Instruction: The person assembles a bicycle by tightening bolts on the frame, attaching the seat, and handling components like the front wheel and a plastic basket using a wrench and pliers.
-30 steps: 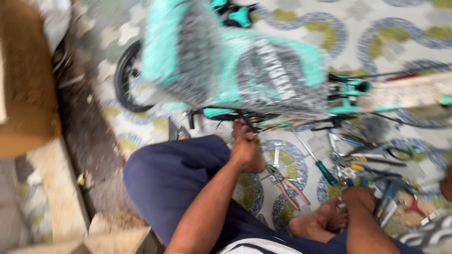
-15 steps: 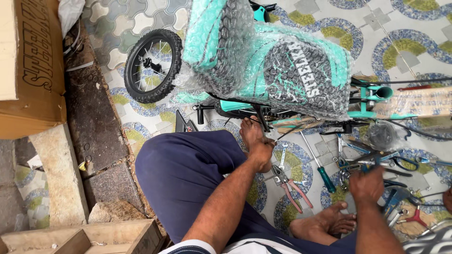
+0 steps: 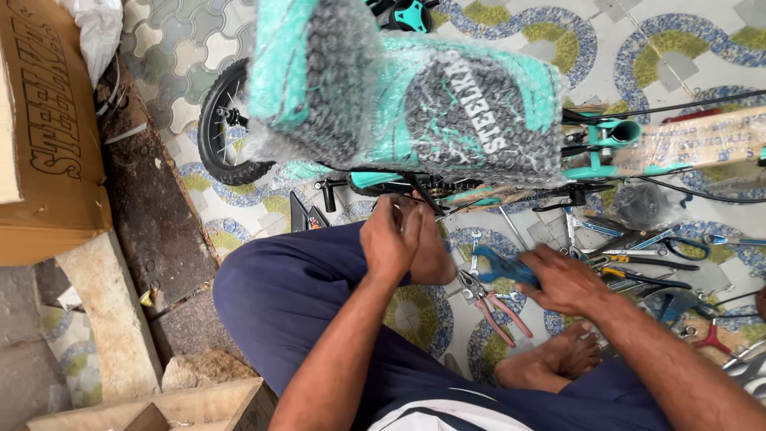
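Observation:
A teal child's bicycle (image 3: 415,104), wrapped in bubble wrap, lies across the patterned tile floor in front of me. My left hand (image 3: 391,235) reaches under its frame, fingers pinched on a part near the chain and crank (image 3: 435,190); what exactly it grips is hidden. My right hand (image 3: 562,279) rests lower on the floor and closes around blue-handled pliers (image 3: 501,267). Red-handled pliers (image 3: 495,303) lie just beside them. My knee in dark blue trousers (image 3: 295,295) sits below the left hand.
Several hand tools (image 3: 638,247) are scattered over the tiles at right. The small black wheel (image 3: 227,124) points left. A cardboard box (image 3: 48,136) and a concrete slab (image 3: 104,311) line the left side. My bare foot (image 3: 550,363) lies below the pliers.
My right hand has moved left from the tool pile onto the blue-handled pliers. My left hand has stayed at the bicycle's underside. The view has drawn closer to the bike.

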